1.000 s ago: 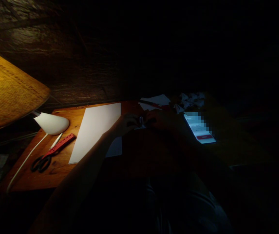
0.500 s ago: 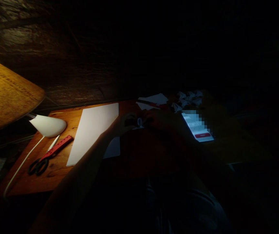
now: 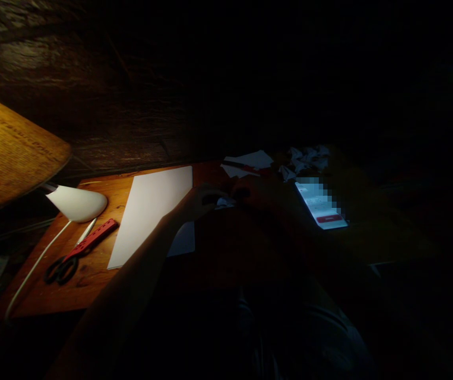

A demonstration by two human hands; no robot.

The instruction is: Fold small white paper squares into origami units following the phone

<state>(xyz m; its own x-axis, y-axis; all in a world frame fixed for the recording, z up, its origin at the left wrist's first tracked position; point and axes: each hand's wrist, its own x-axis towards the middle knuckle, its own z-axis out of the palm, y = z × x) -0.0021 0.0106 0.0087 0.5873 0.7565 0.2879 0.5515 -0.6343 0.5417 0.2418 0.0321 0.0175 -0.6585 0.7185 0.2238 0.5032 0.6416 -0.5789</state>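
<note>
A small folded piece of white paper [image 3: 225, 203] lies low between my two hands over the dark middle of the table. My left hand [image 3: 203, 198] curls round its left side with the fingers closed on it. From the right, my right hand [image 3: 250, 191] grips the same piece, though deep shadow hides most of its fingers. A stack of white sheets [image 3: 158, 203] lies under and beyond my left forearm. Past my hands, a few loose paper pieces [image 3: 253, 158] have a dark and red cutter-like tool [image 3: 246, 168] lying across them.
Several crumpled or folded paper pieces [image 3: 307, 160] lie at the back right, above a lit phone [image 3: 325, 206]. At the left stand a lamp with a yellow shade [image 3: 12, 153] and white base [image 3: 82, 203], red-sheathed scissors [image 3: 87, 245] and a white pen [image 3: 87, 232].
The paper between my hands stood up in a curled loop before; now it is pressed down flatter. My hands have stayed almost in place.
</note>
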